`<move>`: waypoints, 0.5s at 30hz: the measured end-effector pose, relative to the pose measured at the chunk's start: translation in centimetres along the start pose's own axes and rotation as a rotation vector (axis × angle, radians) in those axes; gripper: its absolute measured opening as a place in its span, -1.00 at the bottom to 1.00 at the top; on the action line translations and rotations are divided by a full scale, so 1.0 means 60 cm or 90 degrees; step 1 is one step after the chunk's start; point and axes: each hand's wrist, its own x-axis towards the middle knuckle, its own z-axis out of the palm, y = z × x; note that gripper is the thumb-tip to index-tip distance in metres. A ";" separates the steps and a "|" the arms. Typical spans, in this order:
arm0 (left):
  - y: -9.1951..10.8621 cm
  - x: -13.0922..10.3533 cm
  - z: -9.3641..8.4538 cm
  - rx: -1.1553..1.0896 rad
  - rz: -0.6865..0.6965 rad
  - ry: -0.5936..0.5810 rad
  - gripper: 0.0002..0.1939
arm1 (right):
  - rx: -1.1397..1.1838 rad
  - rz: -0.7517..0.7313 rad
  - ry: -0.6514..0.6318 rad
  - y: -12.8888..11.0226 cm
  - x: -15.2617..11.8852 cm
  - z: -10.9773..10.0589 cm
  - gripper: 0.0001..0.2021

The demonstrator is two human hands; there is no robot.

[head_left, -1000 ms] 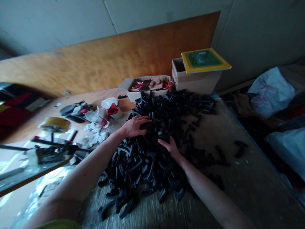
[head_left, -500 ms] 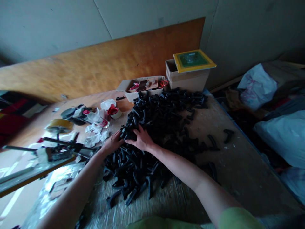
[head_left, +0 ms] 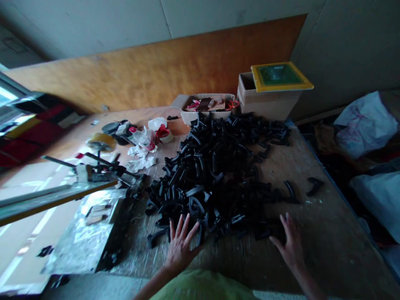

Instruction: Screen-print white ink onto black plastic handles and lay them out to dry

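A big heap of black, curved, handle-like plastic parts (head_left: 212, 166) covers the middle of the worktable (head_left: 315, 233). My left hand (head_left: 181, 241) is at the near edge of the heap, fingers spread, its tips against or just over the closest parts. To the right, my right hand (head_left: 289, 241) is open with thumb and fingers apart, beside the heap's near right edge; it holds nothing. Two loose black parts (head_left: 314, 186) (head_left: 290, 191) lie right of the heap.
Behind the heap are an open carton of tools (head_left: 204, 118) and a cardboard box (head_left: 265, 102) bearing a yellow-framed green panel (head_left: 279, 77). Tape rolls (head_left: 164, 134), a plastic bottle (head_left: 142, 139) and a metal-railed frame (head_left: 93, 177) are on the left. White bags (head_left: 365, 118) lie right.
Both hands have let go of the parts in the heap and drawn back toward me. They have moved apart, the right one well to the right. The camera view has shifted.
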 end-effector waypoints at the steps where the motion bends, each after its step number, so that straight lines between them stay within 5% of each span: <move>1: -0.003 -0.016 0.021 0.018 -0.002 -0.019 -0.19 | -0.027 -0.012 -0.007 -0.008 -0.018 0.019 -0.18; 6: -0.057 -0.024 0.056 0.047 0.018 -0.076 -0.07 | -0.085 -0.083 -0.043 -0.108 -0.009 0.085 -0.04; 12: -0.136 0.035 0.041 0.048 -0.007 -0.100 -0.47 | -0.081 -0.084 -0.116 -0.198 0.018 0.132 -0.04; 15: -0.160 0.054 0.049 0.040 -0.025 -0.113 -0.43 | -0.055 -0.044 -0.161 -0.260 0.033 0.161 -0.13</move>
